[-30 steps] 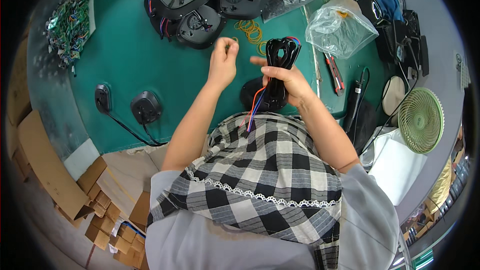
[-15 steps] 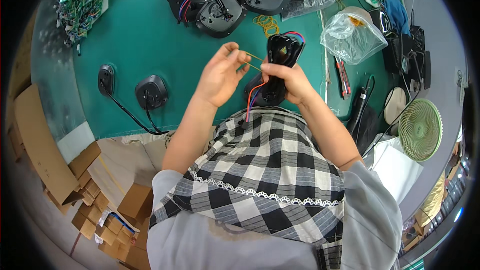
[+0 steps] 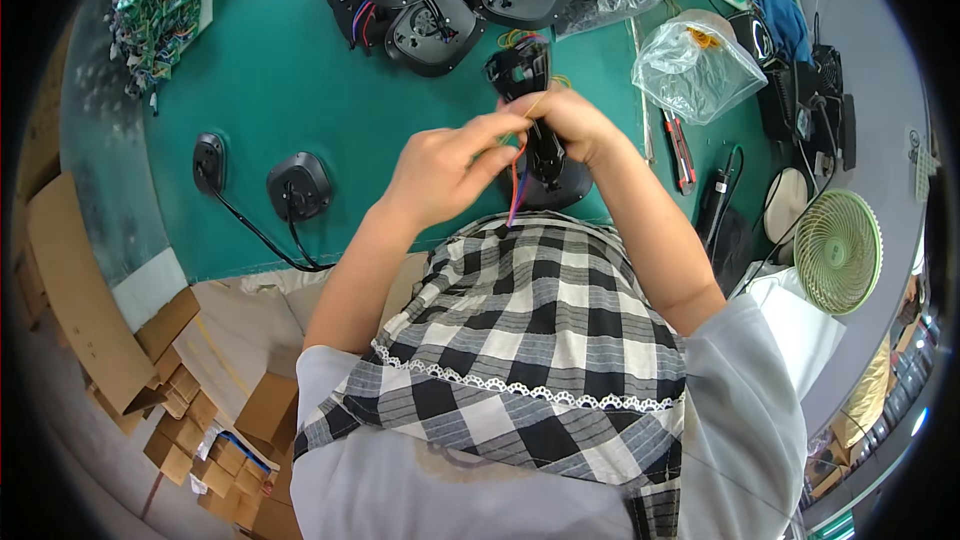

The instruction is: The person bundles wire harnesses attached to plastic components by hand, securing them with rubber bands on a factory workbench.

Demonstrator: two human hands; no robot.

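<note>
My right hand [image 3: 572, 122] is closed around a glossy black elongated part [image 3: 520, 68], held upright over the front of the table. Red and blue wires [image 3: 517, 188] hang from it toward my apron. My left hand [image 3: 440, 168] meets the right one at the part's middle, its thumb and fingers pinched on a thin yellow rubber band [image 3: 536, 106]. Part of the band is hidden by the fingers. Beneath the held part, a dark rounded housing [image 3: 565, 185] lies at the table edge. More yellow rubber bands [image 3: 516, 38] lie just behind the part.
Several black speaker-like housings [image 3: 433, 32] with wires sit at the back. Two small black units [image 3: 298, 185] joined by cables lie left. At right are a clear plastic bag [image 3: 690, 70], a red utility knife [image 3: 679, 152] and a green fan [image 3: 838, 250]. Circuit boards [image 3: 165, 15] lie far left.
My left hand has moved right and in to the held part, and the stretched band is now beside it. The part has tilted, its top shifting left; my right hand has turned over it.
</note>
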